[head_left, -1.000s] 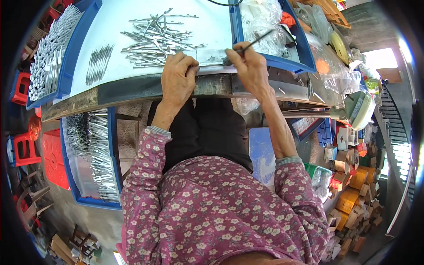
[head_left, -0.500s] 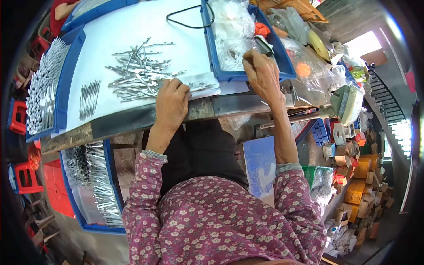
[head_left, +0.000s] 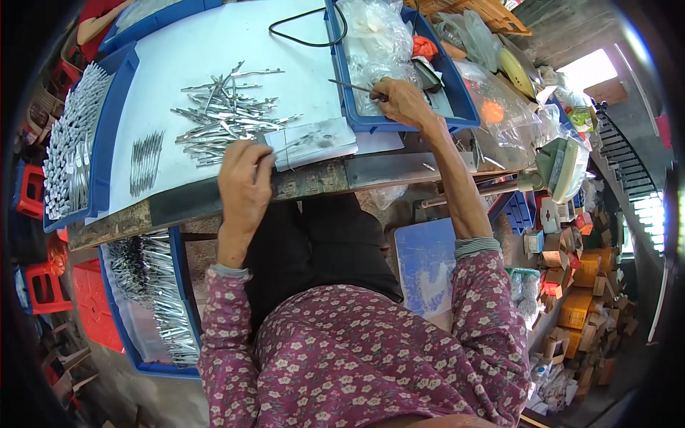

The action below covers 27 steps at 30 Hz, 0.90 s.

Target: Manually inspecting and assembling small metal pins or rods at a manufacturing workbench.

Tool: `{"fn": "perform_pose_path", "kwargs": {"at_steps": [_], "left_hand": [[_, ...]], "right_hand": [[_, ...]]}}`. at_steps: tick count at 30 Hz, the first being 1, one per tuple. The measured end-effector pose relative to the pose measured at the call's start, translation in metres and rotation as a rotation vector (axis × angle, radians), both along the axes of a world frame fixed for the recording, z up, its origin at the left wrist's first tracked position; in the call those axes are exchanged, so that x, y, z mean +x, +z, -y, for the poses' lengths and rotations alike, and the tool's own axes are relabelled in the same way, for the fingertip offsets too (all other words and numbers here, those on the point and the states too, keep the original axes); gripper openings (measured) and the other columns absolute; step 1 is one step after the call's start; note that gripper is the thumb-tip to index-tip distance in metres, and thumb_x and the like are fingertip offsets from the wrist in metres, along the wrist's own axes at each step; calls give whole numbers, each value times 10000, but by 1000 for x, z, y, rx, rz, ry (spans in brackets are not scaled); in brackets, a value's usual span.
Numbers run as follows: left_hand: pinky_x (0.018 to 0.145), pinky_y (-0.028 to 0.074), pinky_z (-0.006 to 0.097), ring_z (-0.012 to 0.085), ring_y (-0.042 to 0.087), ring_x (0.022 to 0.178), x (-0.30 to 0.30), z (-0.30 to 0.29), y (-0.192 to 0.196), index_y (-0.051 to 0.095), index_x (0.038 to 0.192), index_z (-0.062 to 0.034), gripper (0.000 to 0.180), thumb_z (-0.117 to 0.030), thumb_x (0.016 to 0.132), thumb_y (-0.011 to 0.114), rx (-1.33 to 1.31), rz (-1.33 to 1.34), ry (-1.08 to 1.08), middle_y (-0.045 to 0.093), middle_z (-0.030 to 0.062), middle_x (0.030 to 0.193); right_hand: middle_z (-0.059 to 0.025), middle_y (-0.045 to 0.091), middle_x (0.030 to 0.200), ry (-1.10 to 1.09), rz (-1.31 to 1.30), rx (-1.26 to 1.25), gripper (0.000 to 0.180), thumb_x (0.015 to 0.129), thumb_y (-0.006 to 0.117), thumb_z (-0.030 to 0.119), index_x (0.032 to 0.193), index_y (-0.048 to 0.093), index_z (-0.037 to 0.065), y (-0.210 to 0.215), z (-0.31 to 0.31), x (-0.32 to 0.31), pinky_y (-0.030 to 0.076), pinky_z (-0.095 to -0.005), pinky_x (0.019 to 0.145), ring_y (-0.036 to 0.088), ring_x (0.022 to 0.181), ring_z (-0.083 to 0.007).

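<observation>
My right hand (head_left: 405, 102), fingers closed, grips a thin, dark, pointed metal tool (head_left: 349, 85) over the front part of a blue tray (head_left: 457, 85) filled with clear plastic bags. At the table's front edge my left hand (head_left: 244, 178) has its fingers curled and thumb drawn in; what they hold, if anything, is hidden. Next to it lies a flat pale pad (head_left: 314, 141) with grey smudges. Just beyond is a loose heap of slim silvery metal pieces (head_left: 225, 114). Farther left, a neat row of thin metal pieces (head_left: 146, 162) rests on the white table surface (head_left: 164, 78).
A blue bin (head_left: 118, 107) full of pale slender pieces stands at the left edge. Below the table, another blue bin (head_left: 178, 285) holds metal pieces. A black cord loop (head_left: 285, 36) lies at the back. A lamp (head_left: 560, 167) stands right. Another person's arm (head_left: 96, 25) shows far left.
My right hand has moved left, with the dark metal tool now visible in its fingers. My left hand has slid left and nearer to me, uncovering the smudged pad.
</observation>
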State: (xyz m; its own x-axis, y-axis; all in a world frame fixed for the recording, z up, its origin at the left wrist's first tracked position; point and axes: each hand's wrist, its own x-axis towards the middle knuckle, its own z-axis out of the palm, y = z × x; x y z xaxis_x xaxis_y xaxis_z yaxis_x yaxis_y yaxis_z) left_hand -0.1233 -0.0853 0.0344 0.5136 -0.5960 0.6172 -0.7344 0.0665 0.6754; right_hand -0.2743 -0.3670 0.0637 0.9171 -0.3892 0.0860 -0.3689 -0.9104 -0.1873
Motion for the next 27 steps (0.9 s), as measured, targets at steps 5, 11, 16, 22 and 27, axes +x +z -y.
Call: {"fn": "perform_pose_path", "kwargs": {"at_steps": [5,11,16,22,27], "left_hand": [[669,433,323,263,545,752,30,-43,-5,588,807,13,71,5,738,608,93,-60,135,550,115,811],[692,425,356,293,549,761,69,-88,-21,596,783,-1,63,-46,740,592,205,13,374,567,126,793],[677,414,391,324,539,755,91,-101,-35,592,757,-18,71,-84,733,601,202,29,530,575,136,767],[657,421,418,333,544,743,112,-91,-36,598,752,-21,106,-126,754,581,299,75,638,568,149,765],[658,449,429,343,562,758,132,-78,-49,595,796,-28,94,-109,770,554,391,159,664,568,155,776]], "right_hand": [[-213,580,745,43,-51,25,157,670,530,67,795,583,-11,1,3,8,444,-431,655,575,738,-376],[-210,541,766,165,-186,48,149,654,549,78,774,544,-9,2,20,6,424,-439,670,545,750,-384],[-178,491,729,205,-87,39,133,670,545,58,750,489,-31,5,11,4,398,-408,618,517,680,-349],[-161,482,681,129,-59,188,186,666,551,93,792,494,-32,13,1,7,399,-349,597,501,616,-279],[-145,478,642,38,-84,268,178,681,571,78,806,492,-21,14,-5,10,395,-345,571,490,588,-245]]}}
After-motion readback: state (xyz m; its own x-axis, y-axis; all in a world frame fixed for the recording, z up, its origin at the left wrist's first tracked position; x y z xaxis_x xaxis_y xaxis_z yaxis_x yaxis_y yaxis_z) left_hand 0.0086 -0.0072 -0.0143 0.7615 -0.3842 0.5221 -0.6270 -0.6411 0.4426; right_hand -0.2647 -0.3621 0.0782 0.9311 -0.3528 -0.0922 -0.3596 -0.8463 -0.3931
